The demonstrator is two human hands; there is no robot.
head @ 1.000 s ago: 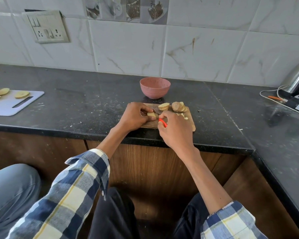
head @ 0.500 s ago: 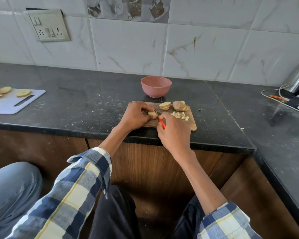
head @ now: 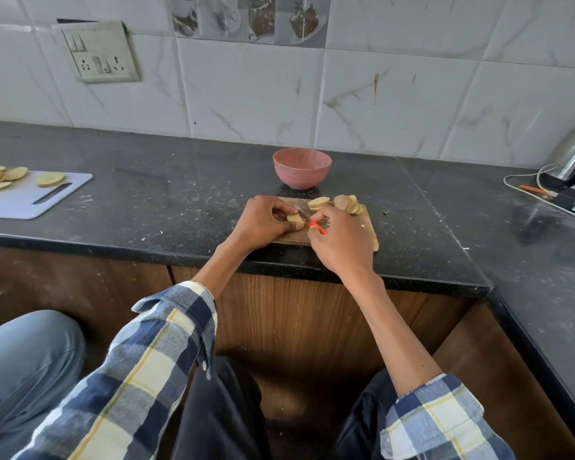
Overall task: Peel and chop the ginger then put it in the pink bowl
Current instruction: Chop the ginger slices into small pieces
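The left hand (head: 263,222) pinches a ginger piece (head: 295,219) on the wooden board (head: 367,227); the right hand (head: 341,242) grips a knife (head: 316,227) (red handle) beside it. The pink bowl (head: 302,167) sits just behind on the table (head: 166,200).

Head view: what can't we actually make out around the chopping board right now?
- Knife: only the orange handle shows; the right hand covers the rest, and the blade is too thin to trace.
- Ginger piece: partly hidden by the left hand; peel state unclear.
- Pink bowl: contents can't be told at this angle.
- Wooden board: near half hidden by both hands.
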